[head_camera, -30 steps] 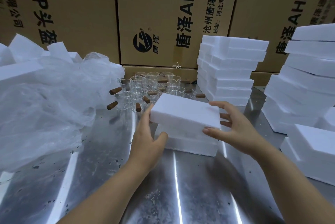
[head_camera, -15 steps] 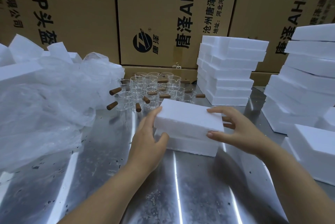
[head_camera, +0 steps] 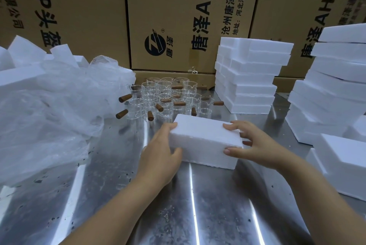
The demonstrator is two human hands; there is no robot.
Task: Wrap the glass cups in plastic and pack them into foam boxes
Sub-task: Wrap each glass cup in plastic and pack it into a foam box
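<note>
While left hand [head_camera: 158, 150] and right hand [head_camera: 254, 143] grip foam box lid [head_camera: 204, 132] ends, press evenly, keep edges flush.

Dim, cool overhead light; glare streaks on metal table [head_camera: 118, 195]; wide-angle edge bowing.

Foam box [head_camera: 204, 137] plain white; foam stacks [head_camera: 247, 78] the same white. Glass cups [head_camera: 166, 96] clear and colourless, with brown handles [head_camera: 125, 98]. Plastic [head_camera: 49, 110] milky white, see-through in places. Counter [head_camera: 208, 215] silver-grey, dark specks, bright white glare streaks. Cartons [head_camera: 174, 7] tan with black print and a round black logo [head_camera: 154, 43].
</note>
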